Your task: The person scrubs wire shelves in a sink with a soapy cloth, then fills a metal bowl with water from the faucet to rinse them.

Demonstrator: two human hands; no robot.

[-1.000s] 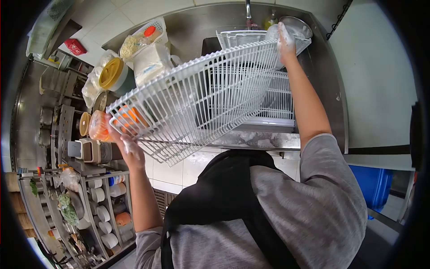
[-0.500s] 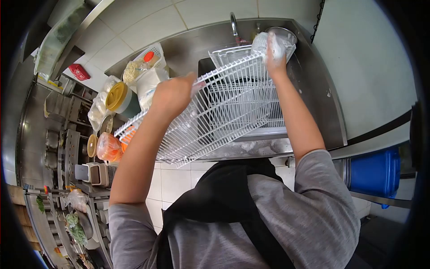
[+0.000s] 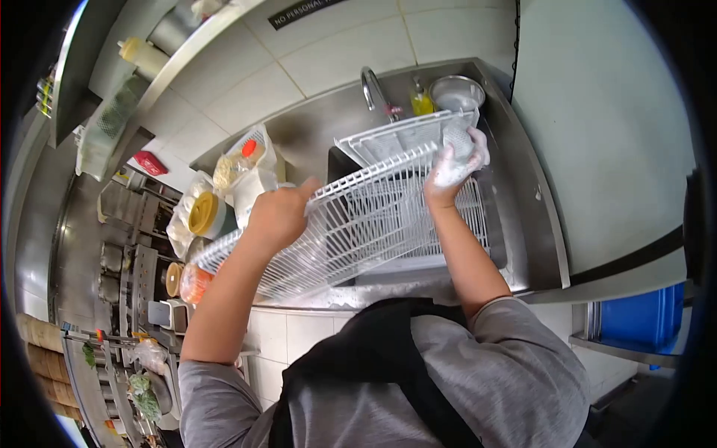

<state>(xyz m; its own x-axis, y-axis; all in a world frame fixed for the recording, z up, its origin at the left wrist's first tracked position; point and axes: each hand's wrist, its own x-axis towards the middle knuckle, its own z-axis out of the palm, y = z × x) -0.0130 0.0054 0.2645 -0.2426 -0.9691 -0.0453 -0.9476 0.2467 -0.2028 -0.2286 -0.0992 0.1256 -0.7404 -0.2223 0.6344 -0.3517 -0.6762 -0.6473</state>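
- Wire rack (image 3: 340, 235): white, slim parallel rods in a rimmed rectangular frame; tilted over the sink basin, spanning from beyond the left grip to the right grip; lower part blurred.
- Left grip (image 3: 280, 216): fingers closed round the rack's long upper edge.
- Right grip (image 3: 457, 168): curled round a foamy, mesh-textured scrubber (image 3: 458, 140) at the rack's right end; contact with the rods cannot be told.
- Below the right grip: further rack (image 3: 474, 213), in the basin.
- Just beyond the right grip: second rack (image 3: 407, 140), leaning; behind it, round metal bowl (image 3: 457, 93) and clear soap bottle (image 3: 421, 98), yellow liquid inside.
- Right of the right grip: bare steel desk (image 3: 526, 216), open as far as its raised edge.
- Left of the left grip: yellow-lidded tub (image 3: 202, 213), cylindrical, close by, restricting room.
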